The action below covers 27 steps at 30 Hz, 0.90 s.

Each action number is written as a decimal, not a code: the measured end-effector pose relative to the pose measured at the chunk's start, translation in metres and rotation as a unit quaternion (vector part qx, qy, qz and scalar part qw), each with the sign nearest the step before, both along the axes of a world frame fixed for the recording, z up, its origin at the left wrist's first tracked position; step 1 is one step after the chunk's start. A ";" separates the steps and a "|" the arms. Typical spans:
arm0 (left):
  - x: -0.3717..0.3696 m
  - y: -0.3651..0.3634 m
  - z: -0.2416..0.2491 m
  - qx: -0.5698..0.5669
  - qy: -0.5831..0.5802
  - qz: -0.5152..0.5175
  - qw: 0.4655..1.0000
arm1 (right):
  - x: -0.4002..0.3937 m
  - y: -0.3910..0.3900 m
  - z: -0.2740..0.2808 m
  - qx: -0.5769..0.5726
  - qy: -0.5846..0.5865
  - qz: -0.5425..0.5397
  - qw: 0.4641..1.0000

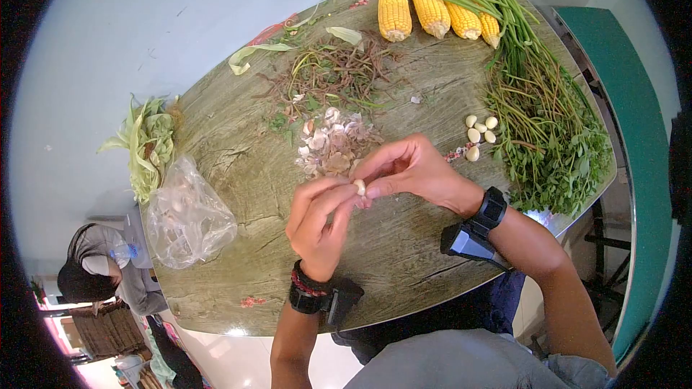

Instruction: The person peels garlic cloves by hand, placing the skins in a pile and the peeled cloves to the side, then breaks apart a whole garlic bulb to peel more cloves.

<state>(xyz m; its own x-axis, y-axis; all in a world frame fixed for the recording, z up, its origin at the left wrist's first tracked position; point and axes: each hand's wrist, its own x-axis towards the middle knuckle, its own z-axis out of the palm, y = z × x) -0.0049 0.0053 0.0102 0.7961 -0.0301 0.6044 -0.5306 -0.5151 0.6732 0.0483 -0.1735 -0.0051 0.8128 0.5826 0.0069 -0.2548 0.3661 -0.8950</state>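
Observation:
Between the fingertips of both hands is a small pale garlic clove [360, 187]. My left hand [317, 223] pinches it from the left, fingers curled. From the right, the thumb and fingers of my right hand [414, 173] close on the same clove. Just beyond my hands lies a heap of papery garlic skins [335, 144]. Several peeled garlic cloves [473, 134] sit in a group to the right of my right hand. How much skin is still on the held clove is too small to tell.
Yellow corn cobs [394, 7] and long green beans [504, 7] lie at the far right. Leafy greens [555, 151] cover the right edge. Plant trimmings [339, 68] lie beyond the skins. A clear plastic bag [191, 216] and corn husks [148, 144] are left. A person [108, 266] is beyond the table.

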 end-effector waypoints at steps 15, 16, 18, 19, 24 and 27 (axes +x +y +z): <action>-0.003 -0.001 0.000 -0.058 0.051 0.002 0.997 | 0.000 0.002 0.000 0.016 0.002 -0.015 1.000; -0.003 -0.002 0.002 -0.066 0.068 0.011 0.995 | 0.000 0.002 -0.001 0.015 -0.004 -0.016 1.000; -0.002 -0.002 0.002 -0.047 0.062 0.016 0.997 | 0.000 0.002 -0.001 0.016 -0.006 -0.016 1.000; 0.000 0.001 0.000 -0.021 0.040 0.011 0.999 | -0.001 0.002 0.000 0.018 -0.001 -0.014 1.000; 0.002 0.004 -0.005 0.014 0.004 0.002 1.000 | -0.001 0.002 0.000 0.013 0.000 -0.018 1.000; 0.002 0.005 -0.004 0.014 0.003 0.004 1.000 | -0.001 0.003 -0.001 0.007 -0.005 -0.018 1.000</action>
